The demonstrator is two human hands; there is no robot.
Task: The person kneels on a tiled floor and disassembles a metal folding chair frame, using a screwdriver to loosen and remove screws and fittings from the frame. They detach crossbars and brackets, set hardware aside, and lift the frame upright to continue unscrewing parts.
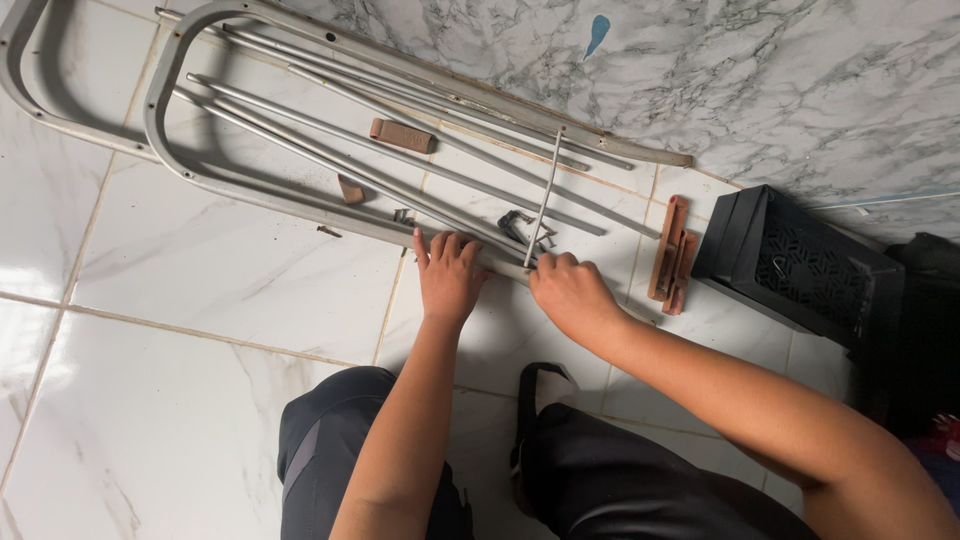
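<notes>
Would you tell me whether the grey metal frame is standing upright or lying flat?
Lying flat: the grey metal frame rests on the white floor tiles with its rods alongside, under the left hand.

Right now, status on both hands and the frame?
Left hand flat on grey metal frame. Right hand closed on thin rod, held upright. Loose rods, brown brackets beside.

Dull grey bent metal tube frame (160, 150), grey thin metal rods (420, 165). Rust-brown flat brackets (672, 255). Black perforated plastic crate (800, 265). White glossy floor tiles (220, 290), faint grey veining. White-grey marbled wall (800, 90), one blue spot (597, 32).
</notes>
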